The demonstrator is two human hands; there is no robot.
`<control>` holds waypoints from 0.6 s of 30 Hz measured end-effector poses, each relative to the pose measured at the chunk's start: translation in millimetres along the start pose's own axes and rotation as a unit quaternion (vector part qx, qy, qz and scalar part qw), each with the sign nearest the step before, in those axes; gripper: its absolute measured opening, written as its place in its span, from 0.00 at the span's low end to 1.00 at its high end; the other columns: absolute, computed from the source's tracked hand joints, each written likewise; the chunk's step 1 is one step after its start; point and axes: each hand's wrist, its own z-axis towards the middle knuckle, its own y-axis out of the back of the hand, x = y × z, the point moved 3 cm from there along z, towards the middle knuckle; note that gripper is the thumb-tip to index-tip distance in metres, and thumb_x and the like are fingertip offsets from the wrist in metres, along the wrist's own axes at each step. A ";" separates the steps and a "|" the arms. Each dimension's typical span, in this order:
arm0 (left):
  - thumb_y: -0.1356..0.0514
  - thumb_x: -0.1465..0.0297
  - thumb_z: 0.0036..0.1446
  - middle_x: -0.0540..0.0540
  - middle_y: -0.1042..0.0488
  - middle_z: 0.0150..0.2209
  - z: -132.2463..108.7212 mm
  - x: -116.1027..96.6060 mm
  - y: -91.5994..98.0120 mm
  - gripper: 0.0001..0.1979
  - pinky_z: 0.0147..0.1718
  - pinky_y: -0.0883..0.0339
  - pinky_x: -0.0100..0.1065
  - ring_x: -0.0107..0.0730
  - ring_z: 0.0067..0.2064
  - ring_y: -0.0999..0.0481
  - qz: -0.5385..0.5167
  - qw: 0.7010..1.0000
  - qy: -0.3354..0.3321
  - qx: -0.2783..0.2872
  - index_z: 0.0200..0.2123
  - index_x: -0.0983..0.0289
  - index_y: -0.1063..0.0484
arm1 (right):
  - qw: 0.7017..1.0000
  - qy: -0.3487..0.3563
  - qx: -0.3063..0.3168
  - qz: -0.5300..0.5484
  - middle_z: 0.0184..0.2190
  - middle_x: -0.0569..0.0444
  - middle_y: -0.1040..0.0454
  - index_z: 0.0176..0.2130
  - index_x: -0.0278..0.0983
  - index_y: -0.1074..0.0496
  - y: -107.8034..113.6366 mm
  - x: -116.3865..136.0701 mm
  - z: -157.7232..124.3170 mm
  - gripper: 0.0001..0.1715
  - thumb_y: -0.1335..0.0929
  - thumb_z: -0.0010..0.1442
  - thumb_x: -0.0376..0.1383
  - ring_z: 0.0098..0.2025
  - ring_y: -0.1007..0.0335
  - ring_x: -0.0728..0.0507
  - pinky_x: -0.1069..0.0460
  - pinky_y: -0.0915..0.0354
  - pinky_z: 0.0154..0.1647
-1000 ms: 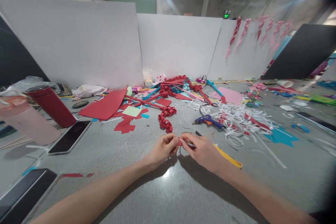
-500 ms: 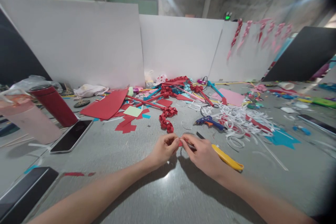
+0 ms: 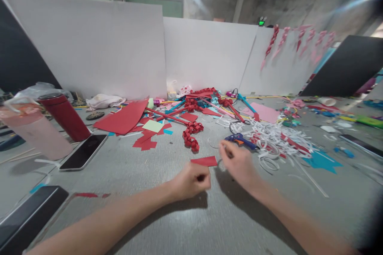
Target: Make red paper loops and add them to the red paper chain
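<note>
A small red paper strip lies flat on the grey table between my hands. Just below it is my left hand, closed in a loose fist; what it holds, if anything, is hidden. My right hand sits to the right of the strip with its fingers curled and pinched, their contents hidden. Just beyond the right hand's fingertips lies a blue and orange glue gun. A red paper chain lies a little farther back.
White paper strips and rings are heaped at the right. Red paper sheets and sticks lie at the back. At the left are a red flask, a pink cup and two phones. White boards wall the table.
My hands have parted: the left drew back toward me, the right moved up toward the glue gun. The red strip now lies free on the table. The yellow cutter is out of sight.
</note>
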 end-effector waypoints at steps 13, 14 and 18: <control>0.47 0.75 0.66 0.57 0.19 0.40 -9.9 -31.3 -18.6 0.16 0.41 0.32 0.27 0.30 0.39 0.21 0.025 0.988 -0.043 0.145 0.53 0.65 0.25 | 0.995 -0.031 0.075 0.060 0.25 0.60 0.31 0.44 0.40 0.28 -2.3 -4.6 0.8 0.12 0.37 0.71 0.42 0.24 0.39 0.48 0.53 0.42 0.30; 0.47 0.76 0.66 0.57 0.19 0.38 -10.9 -32.8 -20.5 0.17 0.40 0.31 0.27 0.29 0.38 0.21 0.014 0.987 -0.041 0.155 0.53 0.65 0.24 | 0.994 -0.031 0.080 0.063 0.25 0.59 0.31 0.44 0.40 0.28 -2.1 -5.6 0.8 0.11 0.37 0.71 0.42 0.25 0.38 0.48 0.53 0.42 0.30; 0.45 0.78 0.63 0.58 0.18 0.37 -12.6 -37.2 -26.9 0.17 0.37 0.31 0.27 0.30 0.36 0.20 -0.024 0.984 -0.038 0.174 0.50 0.64 0.21 | 0.993 -0.028 0.089 0.069 0.27 0.59 0.29 0.45 0.40 0.28 -1.1 -6.5 1.7 0.10 0.37 0.71 0.40 0.27 0.36 0.48 0.54 0.41 0.32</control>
